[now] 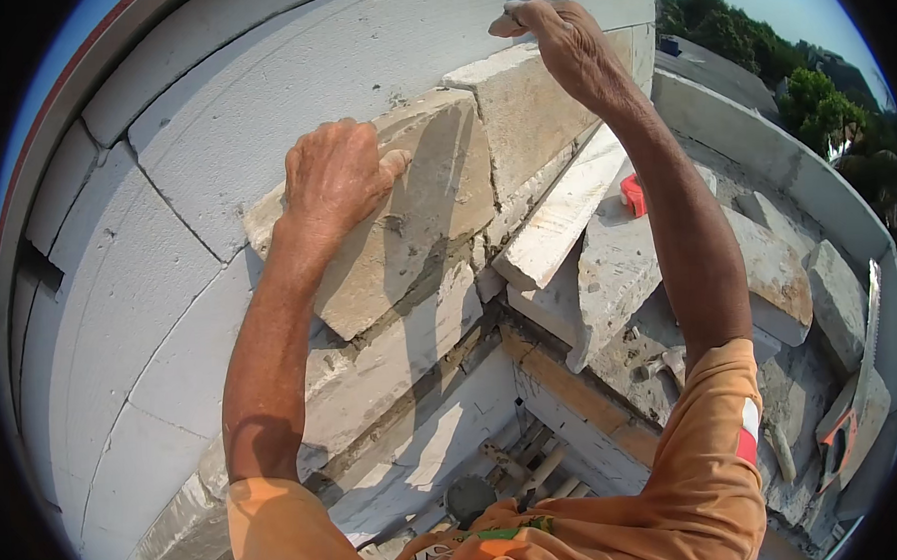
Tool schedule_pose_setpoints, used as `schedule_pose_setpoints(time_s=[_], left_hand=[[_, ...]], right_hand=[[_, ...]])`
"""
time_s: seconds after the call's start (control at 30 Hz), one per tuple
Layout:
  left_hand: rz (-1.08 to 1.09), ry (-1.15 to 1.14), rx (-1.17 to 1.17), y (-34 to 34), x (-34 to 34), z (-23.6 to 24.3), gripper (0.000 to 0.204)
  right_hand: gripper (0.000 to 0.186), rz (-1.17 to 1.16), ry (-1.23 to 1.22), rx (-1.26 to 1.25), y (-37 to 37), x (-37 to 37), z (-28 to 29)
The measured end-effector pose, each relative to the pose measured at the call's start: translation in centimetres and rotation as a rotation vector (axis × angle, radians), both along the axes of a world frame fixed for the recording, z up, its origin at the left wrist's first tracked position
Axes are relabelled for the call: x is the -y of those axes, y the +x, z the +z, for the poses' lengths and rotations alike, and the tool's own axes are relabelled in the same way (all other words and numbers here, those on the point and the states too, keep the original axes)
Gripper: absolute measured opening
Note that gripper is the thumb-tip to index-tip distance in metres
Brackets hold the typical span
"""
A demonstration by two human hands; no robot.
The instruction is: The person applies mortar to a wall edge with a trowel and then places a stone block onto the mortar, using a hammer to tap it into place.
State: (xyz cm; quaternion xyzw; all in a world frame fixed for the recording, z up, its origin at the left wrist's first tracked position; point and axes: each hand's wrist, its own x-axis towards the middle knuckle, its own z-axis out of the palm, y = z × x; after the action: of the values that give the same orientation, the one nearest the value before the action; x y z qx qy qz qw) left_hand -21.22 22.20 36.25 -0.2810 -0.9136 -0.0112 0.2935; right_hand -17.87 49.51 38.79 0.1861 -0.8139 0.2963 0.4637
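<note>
My left hand (334, 175) is closed on the top edge of a stained, beige block (412, 242), its thumb lying along the block's face. My right hand (548, 35) is raised at the top centre with bent fingers pinched together; whatever they hold, if anything, is too small to make out. It is above a second beige block (526, 96), beside the white block wall (184, 171). Rough grey mortar shows along the joints under and between the beige blocks. A long white block piece (556, 215) lies diagonally to their right.
Loose blocks (835, 303), a red object (633, 194), a hammer (662, 366) and a hand saw (850, 423) lie on the ledge at right, bordered by a low parapet (783, 155). Below are a lower recess with pipes (517, 467) and a grey bucket (468, 494). Trees stand beyond.
</note>
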Motion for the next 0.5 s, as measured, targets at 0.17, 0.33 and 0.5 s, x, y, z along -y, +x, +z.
schedule_pose_setpoints(time_s=[0.17,0.33,0.5], left_hand=[[-0.031,0.006,-0.084,0.2,-0.7,-0.1,0.05],[0.075,0.024,0.001,2.4,-2.9,0.6,0.049],[0.071,0.044,-0.049,1.4,-1.1,-0.2,0.056]], right_hand=[[0.042,-0.301,-0.009,-0.078,16.6,-4.7,-3.5],[0.023,-0.834,-0.194,-0.066,33.1,-6.9,-14.9],[0.026,-1.431,-0.139,0.316,42.4,-8.0,-26.9]])
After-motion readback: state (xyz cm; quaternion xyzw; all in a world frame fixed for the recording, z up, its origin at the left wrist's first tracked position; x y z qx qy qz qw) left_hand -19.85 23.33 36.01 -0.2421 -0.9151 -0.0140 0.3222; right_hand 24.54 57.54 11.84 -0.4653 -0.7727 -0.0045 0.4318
